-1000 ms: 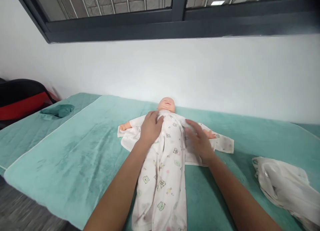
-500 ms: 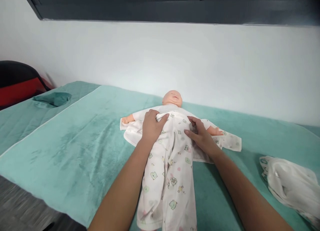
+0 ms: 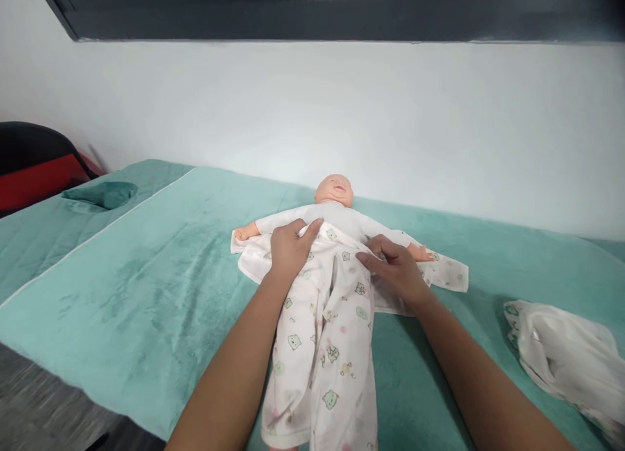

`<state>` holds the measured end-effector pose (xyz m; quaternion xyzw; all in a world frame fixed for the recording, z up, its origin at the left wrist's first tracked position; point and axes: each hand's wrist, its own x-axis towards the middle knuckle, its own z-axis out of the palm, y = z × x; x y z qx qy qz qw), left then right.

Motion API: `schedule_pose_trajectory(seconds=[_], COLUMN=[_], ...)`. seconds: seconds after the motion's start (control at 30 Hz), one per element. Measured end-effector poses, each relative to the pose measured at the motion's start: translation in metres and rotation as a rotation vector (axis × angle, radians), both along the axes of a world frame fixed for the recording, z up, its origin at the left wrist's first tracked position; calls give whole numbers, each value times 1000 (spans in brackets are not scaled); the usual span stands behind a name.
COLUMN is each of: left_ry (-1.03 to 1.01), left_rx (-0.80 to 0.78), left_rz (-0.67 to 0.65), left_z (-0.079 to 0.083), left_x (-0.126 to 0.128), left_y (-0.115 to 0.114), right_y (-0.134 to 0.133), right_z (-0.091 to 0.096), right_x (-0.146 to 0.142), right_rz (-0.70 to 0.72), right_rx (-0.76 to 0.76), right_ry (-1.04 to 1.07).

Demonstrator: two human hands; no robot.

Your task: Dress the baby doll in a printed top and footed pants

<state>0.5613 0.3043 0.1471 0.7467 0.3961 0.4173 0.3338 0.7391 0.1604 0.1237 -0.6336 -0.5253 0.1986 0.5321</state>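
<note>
A baby doll point(image 3: 334, 191) lies on its back with its head toward the wall and its arms spread. White printed baby pants point(image 3: 342, 347) cover its legs and reach up over its belly. Closed on the waistband's left side is my left hand point(image 3: 293, 248), thumb on top. My right hand point(image 3: 394, 265) pinches the pants near the right hip, its fingertips partly hidden by the cloth. Beneath the doll an opened printed baby jacket point(image 3: 452, 275) is spread out, its sleeves lying under the doll's arms.
A teal padded bed point(image 3: 146, 295) carries everything and meets a white wall point(image 3: 195, 106). At the right lies a crumpled white printed cloth point(image 3: 561, 353). Toward the left are a face hole point(image 3: 102, 194) in the bed and a black and red chair point(image 3: 41, 164).
The right side of the waistband now sits lower and slants. My right hand has closed from spread fingers to a pinch on the cloth. My left hand has shifted slightly left.
</note>
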Motion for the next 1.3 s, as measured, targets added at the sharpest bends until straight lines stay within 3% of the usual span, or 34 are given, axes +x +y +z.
schedule_pose_trajectory(seconds=[0.17,0.3,0.37,0.43,0.53,0.77,0.97,1.03,1.17,1.3], left_ry=[28,210,319,377,394,305,221,266,287,297], left_rx=[-79,-199,-264,-302,-274,-52,171,216,192,64], left_rz=[-84,-409,-578,-666,-666,-666,-340,-280,-346,-494], left_z=[9,24,30,33,33,31,18,14,15,17], left_x=[-9,-34,-47,-55,-55,-45,-33,-30,-29,-41], left_y=[5,16,21,24,22,12,6,5,6,2], right_y=[-6,-11,-13,-12,-9,-8,-8,-7,-8,-16], right_z=[7,23,27,28,23,11,4,3,8,18], right_x=[7,14,14,12,6,-1,-6,-7,-2,9], right_rz=[56,249,288,282,250,172,-190,-237,-136,160], right_rx=[-191,-375,-443,-488,-449,-203,-128,-156,-188,-323], right_ry=[29,-87,-140,-170,-172,-239,-157,-133,-122,-68])
